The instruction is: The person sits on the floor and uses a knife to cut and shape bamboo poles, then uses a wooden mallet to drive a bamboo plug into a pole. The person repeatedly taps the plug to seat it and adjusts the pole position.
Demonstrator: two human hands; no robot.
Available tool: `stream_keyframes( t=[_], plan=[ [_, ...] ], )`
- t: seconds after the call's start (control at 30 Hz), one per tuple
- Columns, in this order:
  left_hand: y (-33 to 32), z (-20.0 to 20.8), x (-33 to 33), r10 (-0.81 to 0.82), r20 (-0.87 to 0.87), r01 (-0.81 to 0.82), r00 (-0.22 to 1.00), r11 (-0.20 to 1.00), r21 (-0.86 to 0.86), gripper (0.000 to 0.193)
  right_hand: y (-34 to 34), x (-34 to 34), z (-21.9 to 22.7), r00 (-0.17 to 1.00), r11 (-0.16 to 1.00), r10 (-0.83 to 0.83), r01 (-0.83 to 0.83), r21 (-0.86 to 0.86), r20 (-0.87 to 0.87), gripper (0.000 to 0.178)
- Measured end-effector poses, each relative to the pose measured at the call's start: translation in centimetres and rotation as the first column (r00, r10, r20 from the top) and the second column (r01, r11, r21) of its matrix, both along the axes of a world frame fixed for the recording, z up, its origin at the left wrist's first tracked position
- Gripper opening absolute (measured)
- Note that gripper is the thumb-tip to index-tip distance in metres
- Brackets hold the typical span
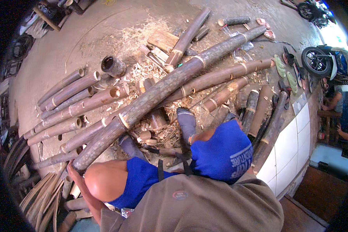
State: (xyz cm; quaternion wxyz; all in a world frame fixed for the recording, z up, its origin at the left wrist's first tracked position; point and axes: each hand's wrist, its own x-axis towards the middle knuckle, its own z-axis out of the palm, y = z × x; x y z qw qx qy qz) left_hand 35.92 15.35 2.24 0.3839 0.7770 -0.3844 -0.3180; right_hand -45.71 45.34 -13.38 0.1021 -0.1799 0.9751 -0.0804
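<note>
Currently, the left hand (71, 170) touches the long pole (162, 90), lower left; either hand's opening or grip I cannot tell.

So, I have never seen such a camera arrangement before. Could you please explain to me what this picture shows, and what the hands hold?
There is no machine here, only a person with bare hands. The one picture comes from a wide camera worn on the head, looking down; its lens bends straight edges near the rim. At the bottom you see the wearer's brown shirt and blue shorts.

On the floor, a long bamboo pole lies slantwise over other poles. Shorter bamboo pieces lie to the left, and pale shavings are scattered around.

The left hand is at the pole's near end; how firmly it grips, I cannot tell. The right hand cannot be made out, so what it holds is unknown.
</note>
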Motion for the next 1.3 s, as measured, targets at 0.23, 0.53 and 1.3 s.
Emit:
stream_keyframes(
  t=[0.23,0.53,1.3],
  plan=[
    [3.3,3.4,-1.0,0.220,-0.143,-0.228,0.965,0.973,-0.045,0.042,-17.2,5.1,10.0,0.494,0.715,0.275,0.469,-0.519,0.825,0.063],
    [10.6,7.6,-4.6,0.139,0.045,-0.112,0.989,0.920,-0.374,0.036,-29.0,12.7,9.6,0.072,0.436,0.601,0.805,-0.403,0.796,0.089],
    [-4.1,21.5,-24.4,-0.525,0.164,0.529,0.835,0.685,-0.501,0.082,-34.5,14.9,54.9,0.504,-0.259,0.846,0.103,-0.960,-0.174,0.063]
  ],
)
